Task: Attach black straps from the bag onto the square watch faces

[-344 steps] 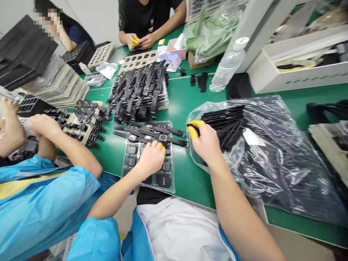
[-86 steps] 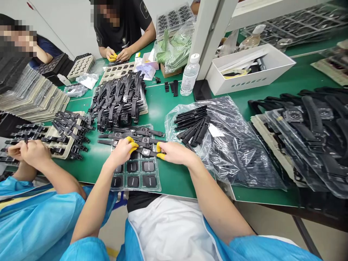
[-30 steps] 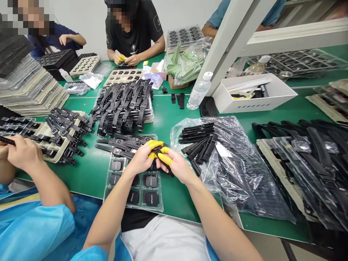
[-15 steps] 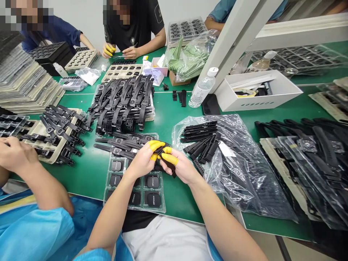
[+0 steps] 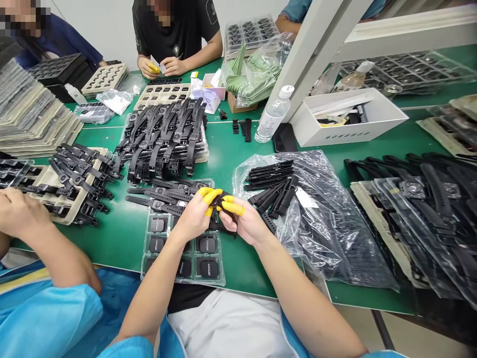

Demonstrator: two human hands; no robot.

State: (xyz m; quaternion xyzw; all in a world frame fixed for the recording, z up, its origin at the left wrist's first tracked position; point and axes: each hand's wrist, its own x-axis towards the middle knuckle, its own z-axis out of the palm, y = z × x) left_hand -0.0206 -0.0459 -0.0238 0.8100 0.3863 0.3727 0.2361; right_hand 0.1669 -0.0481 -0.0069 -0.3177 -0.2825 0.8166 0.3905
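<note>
Both hands meet above the near tray, with yellow finger cots on several fingertips. My left hand is closed in a pinch on a black watch, most of which the fingers hide. From the other side, my right hand grips the same watch at its strap. Below my wrists lies a clear plastic tray with square black watch bodies in its pockets. Strapped watches lie across its far end. To the right, loose black straps rest on a clear plastic bag.
A pile of strapped watches stands beyond the hands, and another tray of watches lies left. Behind the bag are a water bottle and a white box. A co-worker's hand is at left; others sit opposite.
The view has shifted slightly. My hands stay together on the watch, with small shifts of the fingers. The co-worker opposite has brought both hands closer together.
</note>
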